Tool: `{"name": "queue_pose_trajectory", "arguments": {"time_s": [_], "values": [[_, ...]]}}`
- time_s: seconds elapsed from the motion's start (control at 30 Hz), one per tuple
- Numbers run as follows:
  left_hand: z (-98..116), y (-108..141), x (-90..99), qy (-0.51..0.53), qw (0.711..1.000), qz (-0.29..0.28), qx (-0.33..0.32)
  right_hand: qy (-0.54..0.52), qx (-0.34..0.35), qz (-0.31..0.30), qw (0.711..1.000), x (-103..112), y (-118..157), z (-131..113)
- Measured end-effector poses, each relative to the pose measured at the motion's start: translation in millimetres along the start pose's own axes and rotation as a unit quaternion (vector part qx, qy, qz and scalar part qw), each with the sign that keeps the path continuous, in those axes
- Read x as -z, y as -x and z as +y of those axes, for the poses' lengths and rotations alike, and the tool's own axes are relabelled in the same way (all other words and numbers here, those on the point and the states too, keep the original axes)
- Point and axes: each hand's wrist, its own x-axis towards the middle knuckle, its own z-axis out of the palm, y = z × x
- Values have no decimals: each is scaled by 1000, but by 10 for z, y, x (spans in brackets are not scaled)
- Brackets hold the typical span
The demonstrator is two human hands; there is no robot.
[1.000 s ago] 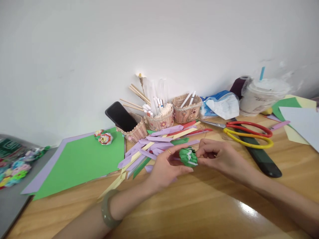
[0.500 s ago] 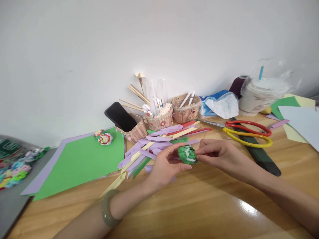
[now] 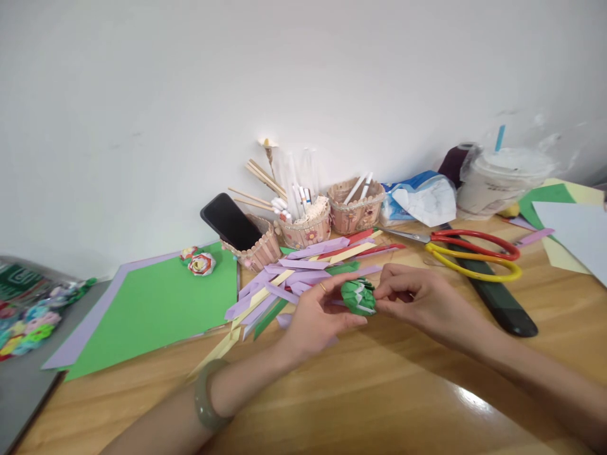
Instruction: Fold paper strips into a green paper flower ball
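Observation:
Between my two hands is a small green and white folded-paper ball [image 3: 359,297], raised above the table. My left hand [image 3: 315,316] curves round its left side, thumb below and fingers above. From the right, my right hand [image 3: 417,297] pinches the ball's edge with thumb and forefinger; the spot under those fingertips is hidden. Behind my left hand lies a loose heap of folded paper strips [image 3: 303,276] in purple, yellow, red and green. Two small paper rosettes [image 3: 202,263] rest on a green sheet [image 3: 156,309] to the left.
Scissors [image 3: 474,253] with red and yellow handles lie across a long black bar [image 3: 502,303] at right. Decorated baskets [image 3: 308,230] hold sticks, pens and a phone [image 3: 231,221]. A lidded cup [image 3: 502,183] and paper sheets [image 3: 576,230] are at far right.
The view has shifted very slightly. Both hands keep their hold on the paper ball, which appears turned a little; otherwise nothing has visibly moved.

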Motion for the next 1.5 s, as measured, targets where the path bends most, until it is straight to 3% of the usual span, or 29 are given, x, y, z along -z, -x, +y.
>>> {"name": "queue_pose_trajectory", "arguments": {"time_s": [0.17, 0.37, 0.43, 0.6, 0.8, 0.93, 1.03, 1.33, 1.5], "values": [[-2, -16, 5, 32, 999, 20, -14, 74, 106, 92, 987, -32, 55, -49], [-4, -27, -2, 72, 996, 47, -12, 223, 208, 201, 931, -108, 133, 48], [0, -29, -5, 82, 995, 54, -8, 257, 224, 208, 917, -120, 147, 81], [9, -23, 2, 93, 994, 55, -7, 304, 298, 147, 893, -103, 173, 99], [-15, -28, 19, 106, 993, 56, -7, 286, 269, 166, 905, -90, 175, 112], [-25, -32, 23, 117, 992, 53, -13, 199, 277, 156, 927, -56, 148, 64], [-1, -22, 19, 140, 989, 44, -4, 122, 219, 177, 952, 2, 114, 21], [85, 26, 9, 181, 982, 4, 52, 15, 85, 109, 990, 60, 68, 20], [92, 37, -2, 185, 982, 10, 49, 14, 126, 102, 987, 59, 62, -8]]}}
